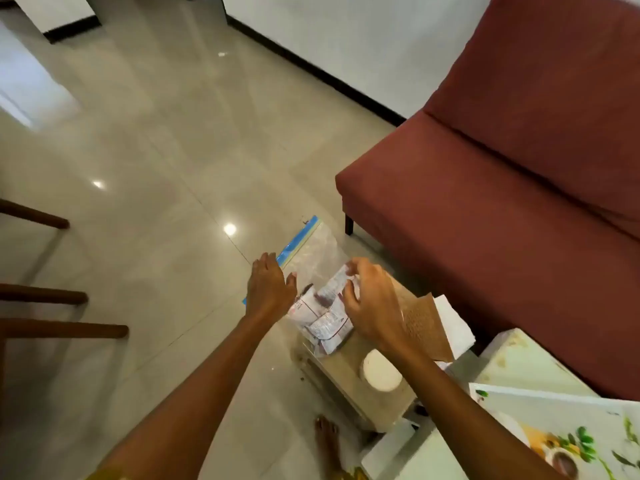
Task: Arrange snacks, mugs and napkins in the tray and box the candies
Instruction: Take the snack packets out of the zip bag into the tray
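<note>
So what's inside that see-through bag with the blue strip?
Inside the clear bag are white printed snack packets, bunched at its near end. Both hands cover part of them, so how many there are can't be told.

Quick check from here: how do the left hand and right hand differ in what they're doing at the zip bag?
The left hand is spread flat, palm down, at the blue zip strip side of the clear zip bag; the right hand is curled, fingers pinching the top of a white snack packet. The left hand grips nothing visible; the right holds that packet. Both hover over the low table's far end.
</note>
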